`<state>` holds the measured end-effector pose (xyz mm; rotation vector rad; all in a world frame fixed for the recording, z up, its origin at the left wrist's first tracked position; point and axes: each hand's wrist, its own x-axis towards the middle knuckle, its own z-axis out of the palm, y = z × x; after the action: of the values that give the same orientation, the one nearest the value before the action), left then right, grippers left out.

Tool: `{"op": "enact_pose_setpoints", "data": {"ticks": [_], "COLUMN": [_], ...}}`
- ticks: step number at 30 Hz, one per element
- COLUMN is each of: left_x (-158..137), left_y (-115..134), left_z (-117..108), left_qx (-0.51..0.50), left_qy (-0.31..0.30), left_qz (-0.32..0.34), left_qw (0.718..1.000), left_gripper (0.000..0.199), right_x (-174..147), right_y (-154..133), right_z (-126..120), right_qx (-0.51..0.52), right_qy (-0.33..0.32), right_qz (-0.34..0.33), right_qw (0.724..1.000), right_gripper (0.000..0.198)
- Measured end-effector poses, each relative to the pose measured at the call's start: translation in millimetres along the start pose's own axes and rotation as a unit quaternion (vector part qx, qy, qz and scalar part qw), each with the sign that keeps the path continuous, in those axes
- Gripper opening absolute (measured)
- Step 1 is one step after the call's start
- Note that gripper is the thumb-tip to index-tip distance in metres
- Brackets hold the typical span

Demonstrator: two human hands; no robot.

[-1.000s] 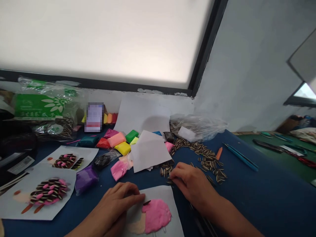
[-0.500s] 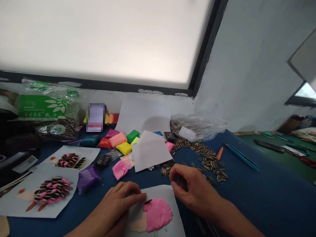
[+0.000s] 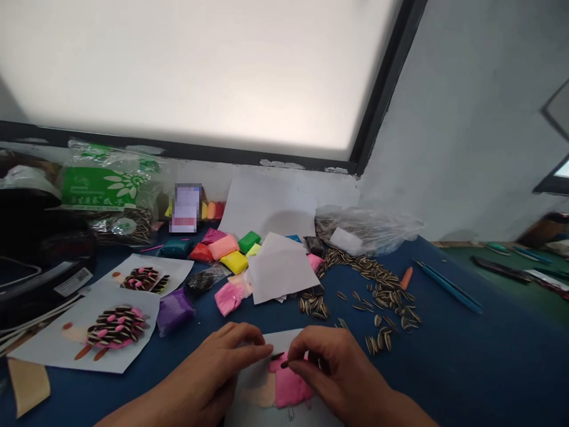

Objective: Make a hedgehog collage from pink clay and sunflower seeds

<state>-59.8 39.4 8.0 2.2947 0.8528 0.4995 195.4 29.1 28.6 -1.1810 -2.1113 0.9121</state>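
Observation:
In front of me lies a sheet of white paper with a pink clay shape and a paler, peach-coloured clay part on its left. One dark sunflower seed sits at the clay's upper left edge. My right hand pinches a second sunflower seed between thumb and forefinger, right at the pink clay. My left hand rests on the paper's left side, fingers stretched out, fingertips close to the first seed. The palm side of that hand is hidden.
Loose sunflower seeds are spread to the right, near an orange crayon-like piece and blue tweezers. Clay packets and paper pieces lie ahead. Two seed-covered clay hedgehog pictures lie left, beside a purple packet.
My right hand has moved from beside the loose seeds down and left to the pink clay, bringing a sunflower seed. My left hand stays on the paper. The whole view has shifted slightly.

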Motion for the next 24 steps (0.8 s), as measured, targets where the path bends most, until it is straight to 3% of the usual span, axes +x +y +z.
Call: {"op": "enact_pose_setpoints", "data": {"ticks": [8, 24], "left_x": [1, 2], "left_y": [1, -1], "left_z": [-3, -6], "left_qx": [-0.034, -0.019], "left_qy": [-0.021, -0.024], "left_qz": [-0.017, 0.006], "left_qw": [0.999, 1.0], "left_gripper": [0.065, 0.071], "right_x": [-1, 2], "right_y": [5, 7], "right_z": [14, 23], "right_qx": [-0.082, -0.103], "right_qy": [0.036, 0.051], "right_qz": [-0.09, -0.073], "right_qw": [0.992, 0.991], "right_gripper": [0.017, 0.017]}}
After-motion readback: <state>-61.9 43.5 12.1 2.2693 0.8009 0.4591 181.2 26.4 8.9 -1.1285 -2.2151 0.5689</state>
